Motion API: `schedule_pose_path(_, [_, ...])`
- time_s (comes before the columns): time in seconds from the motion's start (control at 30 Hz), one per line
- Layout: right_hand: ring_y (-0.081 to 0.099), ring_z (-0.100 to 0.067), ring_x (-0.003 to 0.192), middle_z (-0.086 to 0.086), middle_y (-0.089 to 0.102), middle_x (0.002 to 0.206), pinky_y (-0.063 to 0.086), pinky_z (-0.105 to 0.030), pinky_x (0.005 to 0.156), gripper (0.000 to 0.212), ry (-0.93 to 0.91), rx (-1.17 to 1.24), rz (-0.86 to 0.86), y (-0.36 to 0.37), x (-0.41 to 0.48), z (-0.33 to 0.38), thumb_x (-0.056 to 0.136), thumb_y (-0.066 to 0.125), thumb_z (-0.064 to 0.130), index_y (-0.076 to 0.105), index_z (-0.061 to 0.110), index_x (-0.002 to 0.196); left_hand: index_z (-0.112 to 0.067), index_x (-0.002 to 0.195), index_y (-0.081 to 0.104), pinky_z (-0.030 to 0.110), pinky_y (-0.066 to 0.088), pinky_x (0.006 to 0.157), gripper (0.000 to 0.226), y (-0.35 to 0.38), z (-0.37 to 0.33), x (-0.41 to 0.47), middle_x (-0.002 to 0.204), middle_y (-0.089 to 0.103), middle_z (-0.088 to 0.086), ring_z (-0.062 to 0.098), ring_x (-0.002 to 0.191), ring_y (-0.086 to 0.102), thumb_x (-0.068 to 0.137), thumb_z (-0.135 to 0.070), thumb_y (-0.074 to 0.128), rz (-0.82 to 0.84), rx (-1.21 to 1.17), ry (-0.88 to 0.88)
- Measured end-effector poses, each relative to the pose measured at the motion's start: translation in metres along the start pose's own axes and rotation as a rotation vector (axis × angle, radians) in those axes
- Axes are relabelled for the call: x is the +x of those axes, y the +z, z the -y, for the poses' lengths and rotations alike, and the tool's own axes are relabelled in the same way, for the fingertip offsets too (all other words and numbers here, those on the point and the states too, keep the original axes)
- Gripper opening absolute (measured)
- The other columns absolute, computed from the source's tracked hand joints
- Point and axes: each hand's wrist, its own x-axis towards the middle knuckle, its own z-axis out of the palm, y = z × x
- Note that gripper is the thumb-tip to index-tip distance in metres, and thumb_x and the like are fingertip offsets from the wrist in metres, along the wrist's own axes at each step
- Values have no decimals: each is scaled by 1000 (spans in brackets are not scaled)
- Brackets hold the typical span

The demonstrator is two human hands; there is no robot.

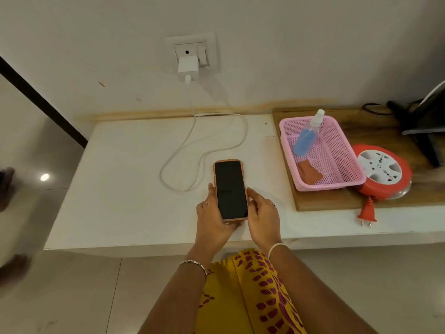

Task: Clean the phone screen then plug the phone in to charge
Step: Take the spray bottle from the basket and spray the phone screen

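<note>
A phone (230,189) in an orange case, its screen dark and facing up, is held just above the white table (125,179). My left hand (212,218) cups its lower left side and underside. My right hand (261,215) grips its right edge. A white charger (188,67) sits in the wall socket (192,53). Its white cable (192,141) loops over the table, and the free end lies by the wall. A pink basket (346,150) to the right holds a spray bottle (307,137) of blue liquid and a folded orange cloth (309,173).
The basket stands on a wooden board (320,201) beside a red and white extension reel (382,172), whose red plug (367,213) hangs over the board's front edge. Dark equipment with cables (423,121) fills the far right. Tiled floor lies to the left of the table.
</note>
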Motion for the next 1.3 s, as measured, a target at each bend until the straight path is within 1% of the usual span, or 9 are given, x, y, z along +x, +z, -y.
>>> schedule_pose_path(0.23, [50,-8,92,2,67,109,42,-18,81,35,-16,-31,-18,2,-5,-2,97,44,18,54,25,130,-25,149,2,40,37,102,122,0,8,-4,131,52,-4,22,127,31,60,-53,80,17,-30,-15])
schedule_pose_path(0.4, [62,-15,100,3,66,119,53,-31,87,34,-100,-114,-88,-16,0,11,95,49,23,56,22,128,-22,149,3,39,34,104,123,-2,7,-4,134,51,-6,22,128,32,59,-53,80,24,-28,-5])
schedule_pose_path(0.57, [55,-6,65,8,67,86,49,-20,55,14,-349,-174,-388,-64,28,37,88,58,23,64,19,100,-22,149,3,39,36,104,124,-1,12,-3,133,51,-4,21,129,33,59,-40,86,20,-50,-35])
schedule_pose_path(0.67, [56,-11,66,4,66,82,49,-23,60,10,-262,-117,-498,-95,58,40,89,59,27,59,18,94,-21,150,3,34,34,102,123,0,14,-4,132,52,-6,20,129,34,60,-36,86,15,-54,-22])
schedule_pose_path(0.77, [59,-15,79,-1,66,99,54,-31,72,25,-105,-31,-550,-118,90,32,86,64,33,55,18,105,-21,150,4,38,39,106,124,0,15,-3,130,53,-11,21,128,40,59,-35,87,29,-70,0])
schedule_pose_path(0.9, [57,-20,96,0,59,117,54,-40,87,54,100,46,-514,-126,120,20,77,73,42,45,22,120,-23,150,4,30,33,99,123,0,16,-2,121,43,-24,17,128,34,59,-38,86,9,-57,18])
schedule_pose_path(1.03, [52,-26,115,-4,52,131,45,-49,99,68,152,11,-358,-122,135,6,79,70,43,37,21,134,-24,150,3,41,39,107,125,0,18,-2,123,36,-34,16,133,33,58,-36,87,24,-86,22])
schedule_pose_path(1.13, [54,-26,112,-6,55,128,45,-50,100,58,112,25,-297,-119,143,5,85,66,36,41,19,134,-25,150,2,42,38,107,126,0,18,-2,125,36,-30,15,133,32,58,-37,87,35,-93,19])
schedule_pose_path(1.3, [60,-23,93,-7,62,112,51,-37,87,37,76,35,-266,-117,146,9,89,61,27,50,15,122,-24,150,0,37,35,107,125,-1,16,-3,128,35,-27,13,132,29,59,-37,86,44,-102,-2])
